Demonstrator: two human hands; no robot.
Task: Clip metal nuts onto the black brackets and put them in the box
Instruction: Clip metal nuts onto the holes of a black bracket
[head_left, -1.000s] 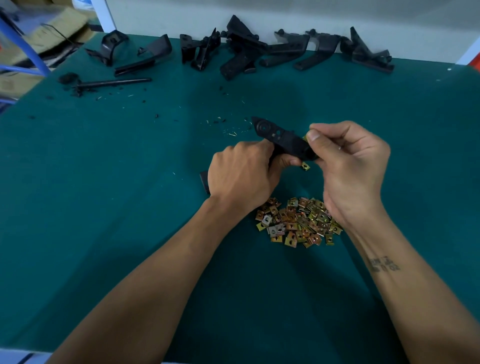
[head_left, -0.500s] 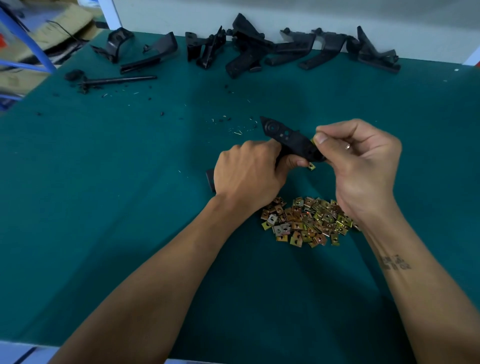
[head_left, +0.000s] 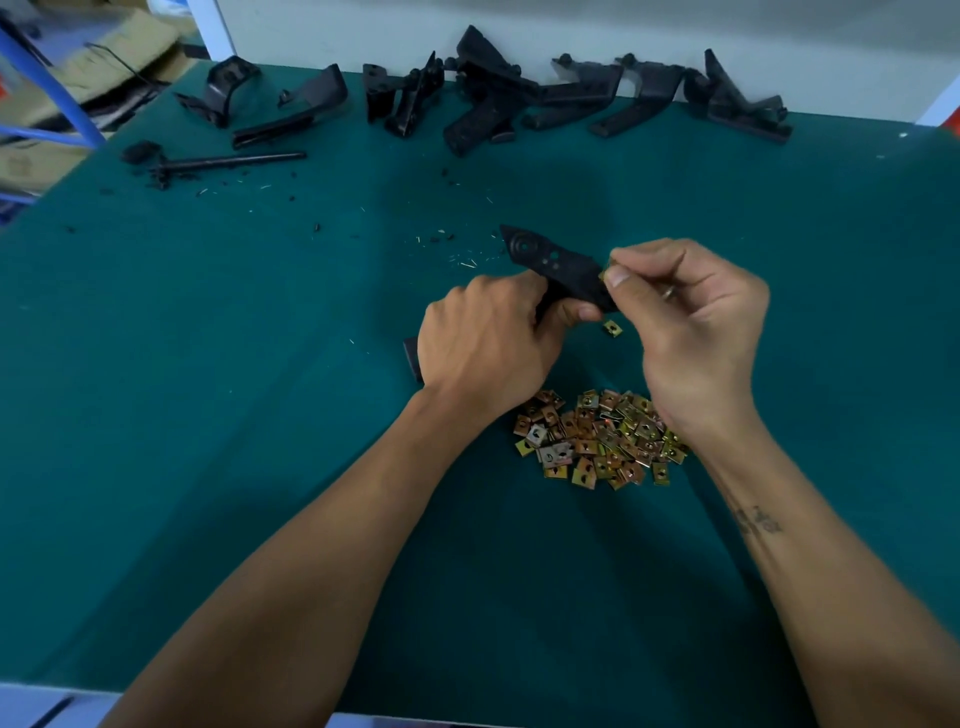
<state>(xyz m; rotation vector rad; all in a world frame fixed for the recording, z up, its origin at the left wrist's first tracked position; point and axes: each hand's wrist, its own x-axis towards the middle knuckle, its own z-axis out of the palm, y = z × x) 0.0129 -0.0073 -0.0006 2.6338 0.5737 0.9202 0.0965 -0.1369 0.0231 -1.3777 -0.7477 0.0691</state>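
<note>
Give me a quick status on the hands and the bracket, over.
Left hand grips black bracket above the table. Right hand pinches a metal nut at its edge. One nut already clipped on underneath. Nothing in the way.

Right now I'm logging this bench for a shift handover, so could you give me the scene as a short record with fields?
surface: green table mat
left hand: left hand grips the black bracket near its lower end
right hand: right hand pinches a metal nut at the bracket's edge
loose nut: single nut lies on the mat below the bracket
nut supply: pile of nuts near the wrists
spare brackets: row of black brackets along the far edge
box: not in view
</note>
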